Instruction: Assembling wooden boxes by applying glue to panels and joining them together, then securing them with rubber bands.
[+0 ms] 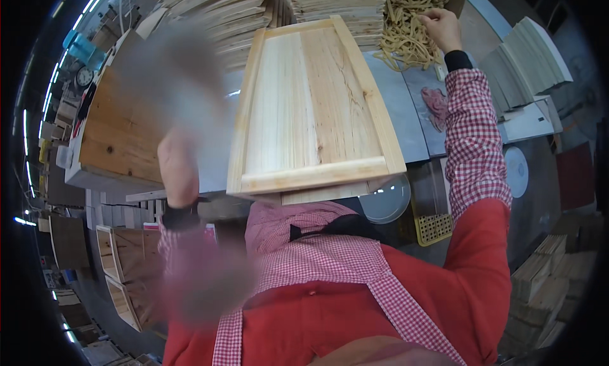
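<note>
In front of me stands a pale wooden panel with raised edge strips [311, 99], like a shallow tray, resting on more wood beneath its near end. My right hand [442, 31] is at the right edge of a heap of tan rubber bands [406, 23]. Its fingers are curled with thumb and forefinger together; whatever they may pinch is too small to make out. My left hand [179, 166] is left of the panel, apart from it. A grey blur covers its fingers.
Stacks of thin wooden boards [336, 7] stand behind the panel. A pink cloth [435, 106] lies on the grey table [396, 106]. At left is a wooden box [124, 134]; at right, a stack of pale panels [530, 61]. Below the table are a round clear lid [386, 201] and yellow basket [434, 229].
</note>
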The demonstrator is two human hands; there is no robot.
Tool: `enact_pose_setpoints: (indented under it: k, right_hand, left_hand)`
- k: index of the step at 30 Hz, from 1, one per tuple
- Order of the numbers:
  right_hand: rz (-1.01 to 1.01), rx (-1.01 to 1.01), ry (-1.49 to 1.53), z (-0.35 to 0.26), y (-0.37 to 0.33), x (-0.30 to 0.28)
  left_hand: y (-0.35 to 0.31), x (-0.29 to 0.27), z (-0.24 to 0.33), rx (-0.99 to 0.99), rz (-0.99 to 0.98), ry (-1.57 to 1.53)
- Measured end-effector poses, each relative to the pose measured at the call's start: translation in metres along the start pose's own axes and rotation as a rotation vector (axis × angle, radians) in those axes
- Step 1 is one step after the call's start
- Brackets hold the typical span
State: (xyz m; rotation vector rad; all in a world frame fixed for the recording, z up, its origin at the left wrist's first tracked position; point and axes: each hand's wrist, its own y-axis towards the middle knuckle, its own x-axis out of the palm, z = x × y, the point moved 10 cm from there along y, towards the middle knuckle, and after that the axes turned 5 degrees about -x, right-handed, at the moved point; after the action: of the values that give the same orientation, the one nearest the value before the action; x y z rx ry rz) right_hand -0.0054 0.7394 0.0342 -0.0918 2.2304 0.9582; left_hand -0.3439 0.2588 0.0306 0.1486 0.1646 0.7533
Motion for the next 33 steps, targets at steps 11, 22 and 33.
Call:
enact_pose_setpoints:
  k: [11, 22, 33]
  right_hand:
    - [-0.324, -0.894, 0.622, -0.347, -0.135, -0.071]
    - [-0.575, -0.955, 0.634, -0.349, -0.246, -0.1]
    - [-0.289, -0.641, 0.277, -0.165, -0.222, -0.149]
  left_hand:
    - [-0.049, 0.147, 0.172, 0.99, -0.159, 0.578]
    - [-0.109, 0.092, 0.11, 0.6, -0.678, 0.504]
    - [-0.109, 0.017, 0.045, 0.827, -0.351, 0.98]
